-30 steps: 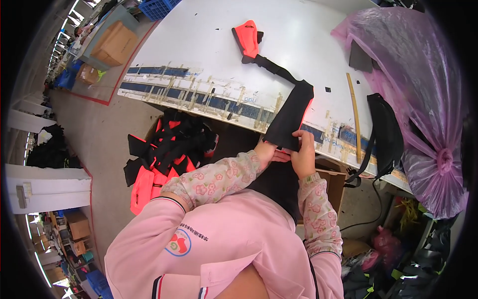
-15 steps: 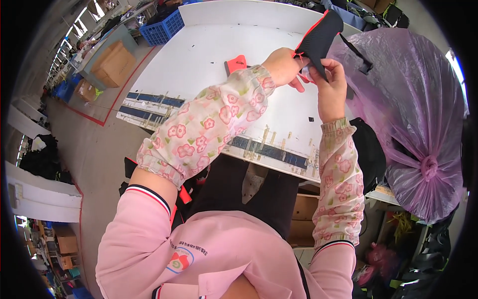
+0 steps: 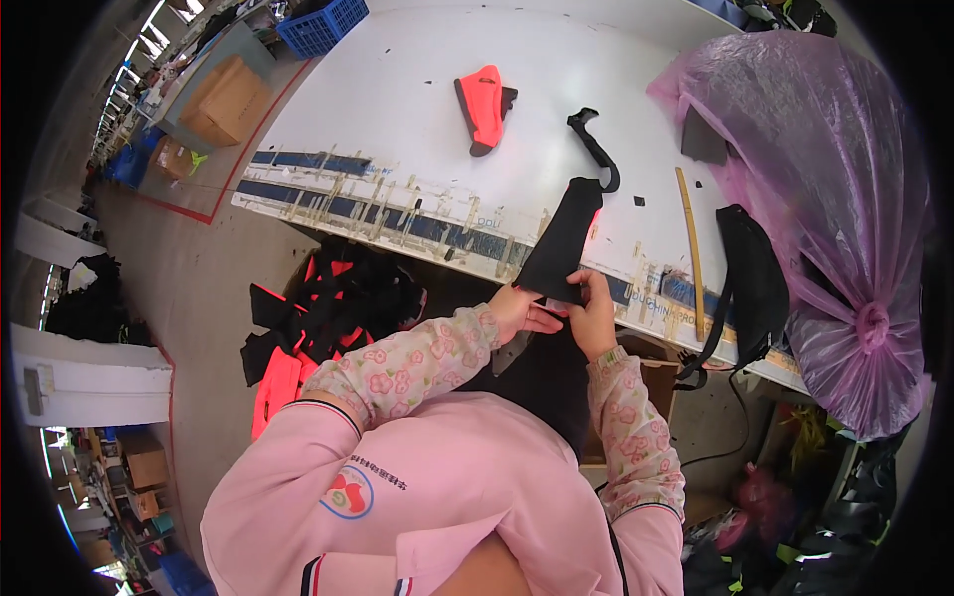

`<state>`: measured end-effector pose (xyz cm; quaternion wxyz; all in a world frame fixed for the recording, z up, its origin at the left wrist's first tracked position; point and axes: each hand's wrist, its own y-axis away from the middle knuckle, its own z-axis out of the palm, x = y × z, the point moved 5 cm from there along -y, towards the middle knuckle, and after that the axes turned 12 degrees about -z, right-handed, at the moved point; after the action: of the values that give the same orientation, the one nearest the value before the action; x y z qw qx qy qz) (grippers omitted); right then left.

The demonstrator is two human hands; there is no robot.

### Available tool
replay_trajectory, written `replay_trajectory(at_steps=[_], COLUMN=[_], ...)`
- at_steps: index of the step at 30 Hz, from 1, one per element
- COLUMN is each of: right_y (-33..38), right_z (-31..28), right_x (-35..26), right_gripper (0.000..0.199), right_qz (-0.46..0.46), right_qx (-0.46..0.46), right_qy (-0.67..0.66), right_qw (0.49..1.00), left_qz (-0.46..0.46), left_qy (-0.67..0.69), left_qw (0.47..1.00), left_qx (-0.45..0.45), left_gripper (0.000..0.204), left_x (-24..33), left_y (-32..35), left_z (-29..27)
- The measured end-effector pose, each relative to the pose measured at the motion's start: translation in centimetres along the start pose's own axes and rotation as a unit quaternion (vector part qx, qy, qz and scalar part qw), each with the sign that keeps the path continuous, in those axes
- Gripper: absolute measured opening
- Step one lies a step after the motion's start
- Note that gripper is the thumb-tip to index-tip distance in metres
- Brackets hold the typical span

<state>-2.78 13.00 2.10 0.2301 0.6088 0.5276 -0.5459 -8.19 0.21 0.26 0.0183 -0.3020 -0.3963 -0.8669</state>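
Note:
Both hands are at the near edge of the white table, closed on the lower end of a black fabric piece point(image 3: 562, 238). It has an orange-red edge on its right side. My left hand point(image 3: 517, 312) pinches its lower left corner, while the fingers of my right hand point(image 3: 593, 310) press on the lower right corner. From its far end a black strap point(image 3: 596, 154) with a small buckle lies across the tabletop. Farther off and to the left rests an orange-red and black fabric piece point(image 3: 484, 111), touched by neither hand.
The worn, taped edge of the white table point(image 3: 397, 94) crosses in front of me. On its right are a wooden strip point(image 3: 688, 238), a black pouch with straps point(image 3: 745, 278) and a large purple plastic bag point(image 3: 825, 169). Black and orange-red pieces point(image 3: 338, 298) are heaped below left.
Both hands have come down and toward me from the far side of the table, bringing the black fabric piece along. Its strap now trails away over the tabletop.

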Motion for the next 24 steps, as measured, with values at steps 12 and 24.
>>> replay_trajectory(at_steps=[12,24], right_y=[0.5,0.1], right_z=[-0.5,-0.4], right_x=[-0.7,-3.0], right_gripper=[0.034,0.037], right_qz=[0.046,-0.07], right_qx=[-0.023,-0.059], right_qy=[-0.054,0.096], right_qw=[0.997,0.991], left_qz=[-0.01,-0.037], left_qy=[0.009,0.078], left_qw=[1.0,0.993], left_qx=[-0.016,0.078], left_gripper=[0.041,0.027], left_x=[-1.6,-3.4], left_y=[-0.7,-1.5], left_z=[0.4,0.5])
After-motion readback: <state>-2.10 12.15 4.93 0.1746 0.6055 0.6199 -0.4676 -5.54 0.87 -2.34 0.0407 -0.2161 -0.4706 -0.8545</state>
